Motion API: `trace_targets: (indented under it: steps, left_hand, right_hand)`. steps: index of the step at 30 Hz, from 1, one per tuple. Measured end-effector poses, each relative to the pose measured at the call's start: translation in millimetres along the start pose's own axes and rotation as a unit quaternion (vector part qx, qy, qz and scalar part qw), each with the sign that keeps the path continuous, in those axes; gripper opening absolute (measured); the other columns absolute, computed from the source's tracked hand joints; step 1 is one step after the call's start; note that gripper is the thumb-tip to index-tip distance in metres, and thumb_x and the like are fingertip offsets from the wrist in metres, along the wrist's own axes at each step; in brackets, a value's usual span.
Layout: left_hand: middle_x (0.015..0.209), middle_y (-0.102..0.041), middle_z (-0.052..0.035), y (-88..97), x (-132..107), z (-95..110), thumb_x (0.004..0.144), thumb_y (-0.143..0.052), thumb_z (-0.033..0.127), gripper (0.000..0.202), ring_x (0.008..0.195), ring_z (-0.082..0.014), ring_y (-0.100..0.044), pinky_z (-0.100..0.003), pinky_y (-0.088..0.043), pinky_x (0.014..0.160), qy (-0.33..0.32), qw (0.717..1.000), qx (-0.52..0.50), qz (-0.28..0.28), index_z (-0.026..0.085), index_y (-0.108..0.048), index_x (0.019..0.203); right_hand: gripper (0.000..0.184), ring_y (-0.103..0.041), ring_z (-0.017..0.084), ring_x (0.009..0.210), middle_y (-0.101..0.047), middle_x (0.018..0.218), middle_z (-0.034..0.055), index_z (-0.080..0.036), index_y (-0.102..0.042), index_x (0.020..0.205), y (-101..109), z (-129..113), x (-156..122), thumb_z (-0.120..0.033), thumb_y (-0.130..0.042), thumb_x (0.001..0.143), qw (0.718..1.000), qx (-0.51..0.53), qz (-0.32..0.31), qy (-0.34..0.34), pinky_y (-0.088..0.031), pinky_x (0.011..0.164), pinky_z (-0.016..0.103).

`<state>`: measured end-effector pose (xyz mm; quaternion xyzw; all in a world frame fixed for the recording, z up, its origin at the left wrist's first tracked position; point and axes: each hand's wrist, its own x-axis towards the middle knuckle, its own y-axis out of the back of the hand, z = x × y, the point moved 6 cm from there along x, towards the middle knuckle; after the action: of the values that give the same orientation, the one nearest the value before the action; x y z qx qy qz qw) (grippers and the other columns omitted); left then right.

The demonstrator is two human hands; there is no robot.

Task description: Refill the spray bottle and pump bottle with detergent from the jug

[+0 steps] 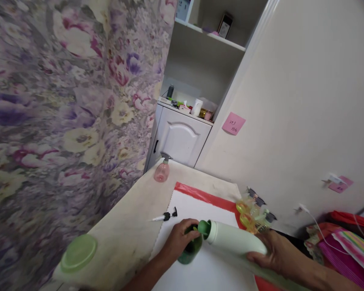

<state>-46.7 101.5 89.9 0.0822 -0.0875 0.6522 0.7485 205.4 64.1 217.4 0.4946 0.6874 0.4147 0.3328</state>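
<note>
My left hand (182, 234) is wrapped round the neck of a dark green translucent bottle (189, 252) standing on a white sheet. In my right hand (274, 250) is a pale green cylindrical jug (235, 238), tilted nearly level. Its green spout (204, 227) is at the bottle's mouth; whether they touch, and whether liquid flows, I cannot tell. A black pump head (167, 216) with a white tube lies left of the bottle. Nearer the front left is a round pale green lid (79, 252).
A pink spray bottle (161, 171) stands at the table's far left corner. Several yellow and clear bottles (248, 214) cluster by the right edge. The white sheet (197, 206) lies over a red one (206, 193). A floral curtain (79, 121) hangs to the left.
</note>
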Motion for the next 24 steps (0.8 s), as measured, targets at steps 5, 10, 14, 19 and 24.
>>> trace_targets:
  steps: [5,10,14,19,24]
  left_hand:
    - [0.098,-0.074,-0.001,-0.9,-1,2,0.074,-0.064,0.025,0.023,0.097,-0.0218,-0.065,-0.029,-0.047,0.089,-0.003,1.0,0.002,-0.001,0.024,-0.072,0.095]
    - [0.101,-0.074,-0.0015,-0.9,0,-1,0.073,-0.065,0.025,0.024,0.099,-0.022,-0.065,-0.029,-0.048,0.09,-0.002,1.0,0.0,0.001,0.024,-0.072,0.096]
    - [0.101,-0.075,-0.0012,-1.0,0,-1,0.073,-0.065,0.026,0.023,0.099,-0.0221,-0.065,-0.029,-0.047,0.091,-0.004,1.0,0.0,0.0,0.024,-0.072,0.095]
    - [0.098,-0.074,-0.0009,-1.4,0,1,0.074,-0.064,0.026,0.022,0.097,-0.0218,-0.065,-0.029,-0.047,0.089,-0.003,1.0,0.006,0.002,0.024,-0.071,0.095]
    - [0.097,-0.075,-0.0017,-2.6,0,3,0.074,-0.063,0.026,0.021,0.095,-0.0219,-0.065,-0.03,-0.047,0.088,-0.002,1.0,0.015,-0.002,0.023,-0.071,0.093]
  right_hand:
    - [0.029,-0.058,0.015,0.059,-0.07,0.069,0.0006,-0.019,-0.065,0.074,-5,-3,1,-0.047,-0.06,0.078,0.995,-0.084,-0.051,0.023,-0.036,0.053,0.023]
    - [0.028,-0.063,0.018,0.063,-0.073,0.073,0.003,-0.02,-0.066,0.075,1,-6,1,-0.048,-0.063,0.076,0.995,-0.091,-0.038,0.013,-0.04,0.055,0.025]
    - [0.03,-0.063,0.019,0.065,-0.073,0.074,0.0038,-0.02,-0.067,0.076,1,-7,0,-0.05,-0.063,0.075,0.995,-0.089,-0.044,0.004,-0.04,0.056,0.025]
    - [0.037,-0.054,0.015,0.054,-0.067,0.063,0.0026,-0.018,-0.065,0.066,1,-7,0,-0.054,-0.061,0.076,0.995,-0.09,-0.05,0.009,-0.033,0.05,0.025]
    - [0.032,-0.052,0.013,0.053,-0.066,0.061,0.0016,-0.018,-0.066,0.065,6,-13,0,-0.048,-0.063,0.075,0.995,-0.08,-0.048,0.02,-0.031,0.048,0.023]
